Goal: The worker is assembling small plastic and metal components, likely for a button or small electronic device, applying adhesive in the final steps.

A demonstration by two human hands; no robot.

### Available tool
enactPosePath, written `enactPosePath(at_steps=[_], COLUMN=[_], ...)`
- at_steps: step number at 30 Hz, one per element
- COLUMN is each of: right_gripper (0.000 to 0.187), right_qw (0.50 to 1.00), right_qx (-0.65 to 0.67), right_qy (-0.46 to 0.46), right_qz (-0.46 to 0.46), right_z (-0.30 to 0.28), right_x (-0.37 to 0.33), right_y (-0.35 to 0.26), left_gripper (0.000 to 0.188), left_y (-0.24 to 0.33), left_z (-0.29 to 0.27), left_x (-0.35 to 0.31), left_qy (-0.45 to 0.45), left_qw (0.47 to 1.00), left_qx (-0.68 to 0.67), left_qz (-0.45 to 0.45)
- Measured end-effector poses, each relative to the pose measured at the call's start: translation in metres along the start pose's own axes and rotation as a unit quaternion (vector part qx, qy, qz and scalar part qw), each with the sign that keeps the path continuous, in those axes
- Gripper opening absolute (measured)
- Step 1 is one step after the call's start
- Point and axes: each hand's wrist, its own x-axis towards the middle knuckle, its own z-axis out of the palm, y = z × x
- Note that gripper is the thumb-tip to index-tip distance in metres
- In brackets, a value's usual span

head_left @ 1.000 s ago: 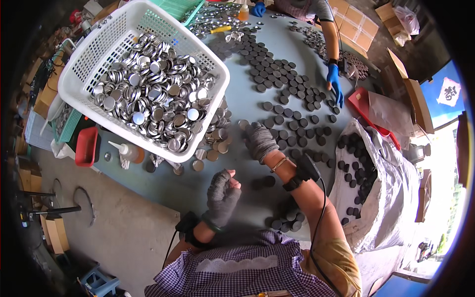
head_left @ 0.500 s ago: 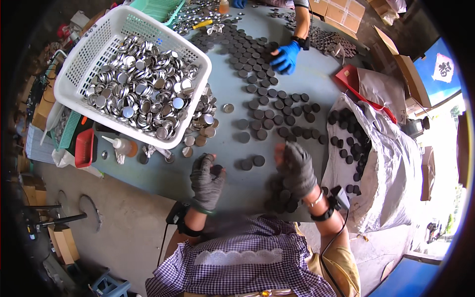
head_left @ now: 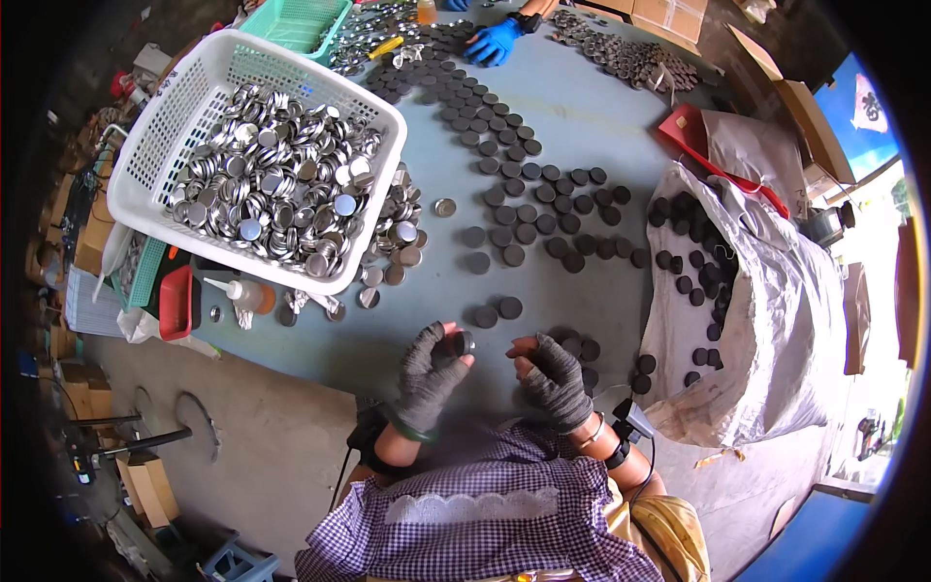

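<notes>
My left hand (head_left: pixel 430 373), in a grey fingerless glove, pinches a black disc (head_left: pixel 464 342) between thumb and fingers near the table's front edge. Facing it across a small gap is my right hand (head_left: pixel 556 383), gloved the same way. Its fingers are curled in with the thumb close to them, and I cannot make out whether anything is between them. Two loose black discs (head_left: pixel 497 311) lie just beyond my hands. More black discs (head_left: pixel 580 348) sit right beside my right hand, partly hidden by it.
A white basket (head_left: pixel 121 189) of shiny metal discs (head_left: pixel 281 179) stands at the left, with more spilled beside it. Many black discs (head_left: pixel 514 194) cover the table's (head_left: pixel 592 116) middle. A white sack (head_left: pixel 776 320) of discs lies right. Across the table is another person's blue-gloved hand (head_left: pixel 495 44).
My right hand has come nearer and leftward from the discs, toward my left hand. My left hand has shifted slightly right, still holding its disc. The other person's blue-gloved hand has moved farther back and left.
</notes>
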Motion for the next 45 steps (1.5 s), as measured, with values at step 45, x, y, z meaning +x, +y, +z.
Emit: enactPosePath(at_steps=[45], right_gripper=[0.026], right_qw=[0.949], right_qx=[-0.177], right_qy=[-0.089], right_qz=[-0.246], right_z=[0.0], right_x=[0.009], right_y=[-0.018], left_gripper=[0.027], left_y=[0.043], left_z=[0.014], left_x=[-0.007], left_qy=[-0.096], left_qw=[0.94], left_qx=[0.176], left_qz=[0.275])
